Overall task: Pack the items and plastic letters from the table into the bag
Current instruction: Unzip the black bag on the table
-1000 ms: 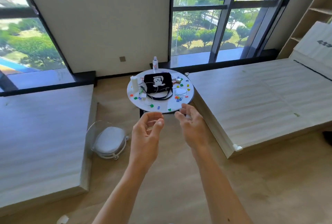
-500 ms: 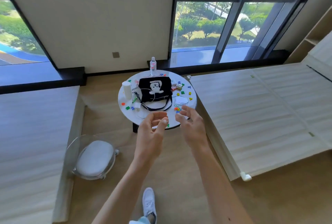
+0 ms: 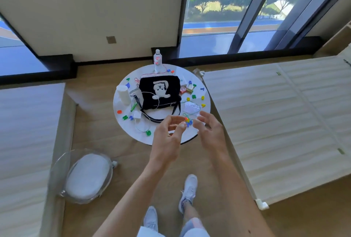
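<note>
A black bag [image 3: 159, 92] with a white figure on it lies flat in the middle of a round white table [image 3: 125, 124]. Coloured plastic letters [image 3: 193, 96] are scattered around it, with a small heap [image 3: 188, 121] at the near right edge. A white roll [image 3: 123, 94], a green pen [image 3: 133, 106], a white charger [image 3: 137, 115] with cable, a clear packet [image 3: 191, 108] and small boxes [image 3: 186, 89] lie there too. My left hand [image 3: 167, 139] and my right hand [image 3: 210, 132] hover over the table's near edge, fingers apart, holding nothing.
A water bottle [image 3: 157, 62] stands at the table's far edge. A clear chair with a white cushion [image 3: 87, 176] sits on the floor at the left. Low wooden platforms [image 3: 281, 122] flank the table on both sides. My white shoes [image 3: 188, 189] are below.
I have walked closer to the table, which now looks larger and nearer. Both hands have moved forward over its near edge, still empty.
</note>
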